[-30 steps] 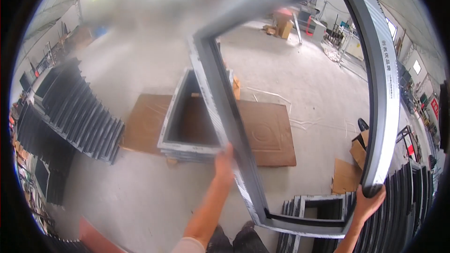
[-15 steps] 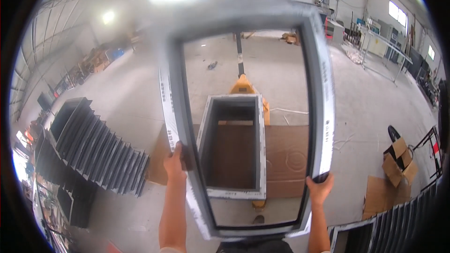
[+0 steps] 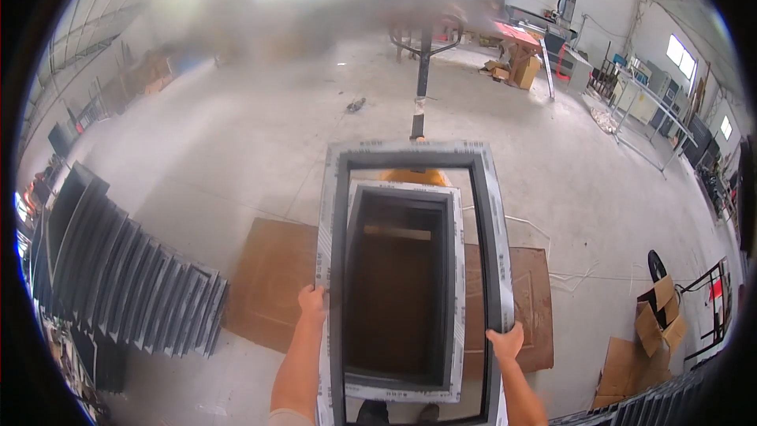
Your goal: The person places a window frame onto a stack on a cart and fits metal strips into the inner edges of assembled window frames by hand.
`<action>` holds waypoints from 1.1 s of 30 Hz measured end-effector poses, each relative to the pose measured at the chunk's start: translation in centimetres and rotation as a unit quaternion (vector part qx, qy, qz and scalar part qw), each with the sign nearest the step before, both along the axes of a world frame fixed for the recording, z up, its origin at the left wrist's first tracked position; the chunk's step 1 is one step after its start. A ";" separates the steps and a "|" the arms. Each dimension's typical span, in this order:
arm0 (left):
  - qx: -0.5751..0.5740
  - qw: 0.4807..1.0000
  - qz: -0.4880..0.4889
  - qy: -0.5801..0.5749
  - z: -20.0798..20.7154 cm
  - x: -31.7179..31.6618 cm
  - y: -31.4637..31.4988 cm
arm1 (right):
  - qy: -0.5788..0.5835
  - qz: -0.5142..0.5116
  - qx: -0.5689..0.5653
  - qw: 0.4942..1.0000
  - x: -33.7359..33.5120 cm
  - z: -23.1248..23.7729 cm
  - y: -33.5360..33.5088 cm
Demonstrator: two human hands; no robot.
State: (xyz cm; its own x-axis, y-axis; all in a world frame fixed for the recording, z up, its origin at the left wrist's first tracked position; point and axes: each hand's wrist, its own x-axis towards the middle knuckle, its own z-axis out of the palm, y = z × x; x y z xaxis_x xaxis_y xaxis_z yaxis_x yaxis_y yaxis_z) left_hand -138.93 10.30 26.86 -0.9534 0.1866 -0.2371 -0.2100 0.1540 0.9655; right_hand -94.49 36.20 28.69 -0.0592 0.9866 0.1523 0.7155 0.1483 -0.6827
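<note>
Between my two hands I hold a rectangular grey window frame [image 3: 334, 213] with white printed film along its faces. My left hand [image 3: 312, 301] is closed on its left side bar, and my right hand [image 3: 506, 341] grips the right side bar lower down. Through its opening shows a similar, smaller-looking frame stack [image 3: 453, 292], lying below on brown cardboard [image 3: 272, 280]. Whether the held frame touches that stack I cannot tell. The yellow pallet truck [image 3: 414, 177] shows just past the stack, its dark handle [image 3: 423, 71] rising beyond.
Many dark frames stand in a row [image 3: 142, 268] at the left. More frames [image 3: 662, 402] line the lower right, near an open carton [image 3: 661, 312]. A metal rack [image 3: 654, 102] and a red-topped table [image 3: 516, 35] stand farther back. My shoes [image 3: 428, 412] show at the bottom.
The held frame has come down and away from my head, now lower over the stack. Both hands have lowered with it, still gripping its sides.
</note>
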 end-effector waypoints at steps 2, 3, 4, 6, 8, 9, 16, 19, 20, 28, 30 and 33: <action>0.005 1.000 -0.004 -0.030 -3.5 -3.2 2.0 | -0.054 -0.034 -0.025 0.998 -1.7 -2.9 0.9; -0.002 0.999 0.016 -0.034 -5.9 -5.3 2.1 | -0.054 -0.030 -0.028 0.998 -3.6 -3.5 1.5; -0.006 0.999 0.027 -0.040 -6.9 -6.8 3.4 | -0.062 -0.031 -0.059 0.996 -5.0 -3.2 2.0; -0.024 0.997 0.023 -0.068 -8.6 -8.9 5.2 | -0.075 -0.044 -0.093 0.992 -7.4 -2.9 3.2; -0.046 0.994 0.014 -0.100 -9.9 -10.8 7.7 | -0.100 -0.068 -0.088 0.989 -9.3 -2.7 4.4; -0.036 0.992 0.041 -0.115 -10.6 -12.8 8.2 | -0.103 -0.069 -0.093 0.988 -10.8 -3.3 4.9; -0.090 0.993 -0.056 -0.059 -14.3 -15.8 11.2 | -0.187 0.005 -0.182 0.965 -17.0 -12.4 8.6; -0.336 0.933 -0.073 0.103 -16.2 -12.1 11.4 | -0.210 -0.037 -0.156 0.964 -16.9 -15.3 7.7; -0.428 0.883 -0.058 0.184 -16.8 -11.3 11.2 | -0.188 -0.017 -0.170 0.967 -16.2 -15.9 7.5; -0.403 0.904 -0.104 0.099 -15.9 -14.1 11.6 | -0.162 0.034 -0.195 0.967 -17.6 -15.3 8.8; -0.395 0.909 -0.091 0.101 -15.9 -15.5 10.1 | -0.150 0.072 -0.232 0.958 -18.7 -14.2 9.4; -0.498 0.858 -0.115 0.044 -11.8 -9.5 12.9 | -0.236 0.058 -0.236 0.941 -15.1 -11.9 9.8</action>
